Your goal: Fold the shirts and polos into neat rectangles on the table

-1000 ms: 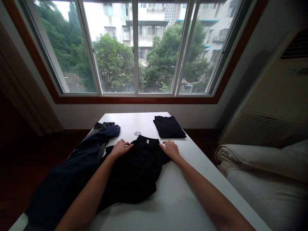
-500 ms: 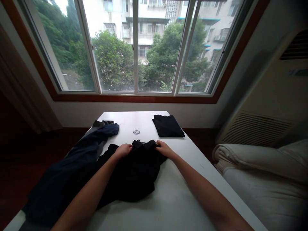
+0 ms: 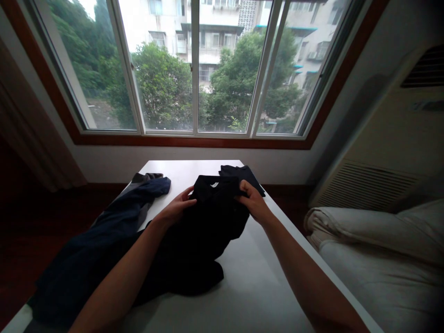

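Note:
A black shirt (image 3: pixel 204 231) is raised off the table at its collar end, and the rest of it trails down toward me. Its neck opening faces up, with a small white label inside. My left hand (image 3: pixel 177 206) pinches the cloth on the left of the collar. On the right side, my right hand (image 3: pixel 254 201) grips the collar between thumb and fingers. Just behind that hand lies a folded dark garment (image 3: pixel 255 178), partly hidden by the raised shirt.
Dark blue and grey clothes (image 3: pixel 104 231) are heaped along the left side of the white table (image 3: pixel 256 282). A window (image 3: pixel 194 74) is beyond the far edge. To the right are a pale sofa (image 3: pixel 374 249) and a standing air conditioner (image 3: pixel 378 152).
Both hands have lifted the shirt's collar up and away from me, and its neck opening has spread. The raised collar now covers the table's round mark and part of the folded garment.

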`<control>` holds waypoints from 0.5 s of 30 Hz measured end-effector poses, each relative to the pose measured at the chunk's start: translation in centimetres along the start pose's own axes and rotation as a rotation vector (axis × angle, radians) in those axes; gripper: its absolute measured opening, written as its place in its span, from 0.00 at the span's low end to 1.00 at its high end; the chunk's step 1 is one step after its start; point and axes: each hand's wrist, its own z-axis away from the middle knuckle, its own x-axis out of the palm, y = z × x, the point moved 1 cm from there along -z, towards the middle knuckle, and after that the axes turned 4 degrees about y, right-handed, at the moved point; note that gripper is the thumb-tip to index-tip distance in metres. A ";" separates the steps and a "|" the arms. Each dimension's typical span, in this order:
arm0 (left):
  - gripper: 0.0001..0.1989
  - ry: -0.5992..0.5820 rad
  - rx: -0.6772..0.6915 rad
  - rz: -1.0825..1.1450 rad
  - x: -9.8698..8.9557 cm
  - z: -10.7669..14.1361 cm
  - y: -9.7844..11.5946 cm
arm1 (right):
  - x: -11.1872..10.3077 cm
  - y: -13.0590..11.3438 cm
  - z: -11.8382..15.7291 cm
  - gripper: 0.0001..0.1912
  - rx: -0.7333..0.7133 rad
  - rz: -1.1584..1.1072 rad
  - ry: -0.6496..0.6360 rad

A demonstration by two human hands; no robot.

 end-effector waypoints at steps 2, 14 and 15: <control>0.32 0.004 0.096 -0.057 0.6 0.9 1.9 | -1.2 -1.7 0.4 0.20 -0.051 0.024 -0.012; 0.11 0.415 0.556 -1.532 1.4 4.1 18.0 | -5.8 -10.7 -2.5 0.08 -0.436 0.865 0.150; 0.12 0.466 0.585 -1.634 1.4 4.2 19.7 | -6.1 -11.9 -3.4 0.07 -0.471 0.930 0.168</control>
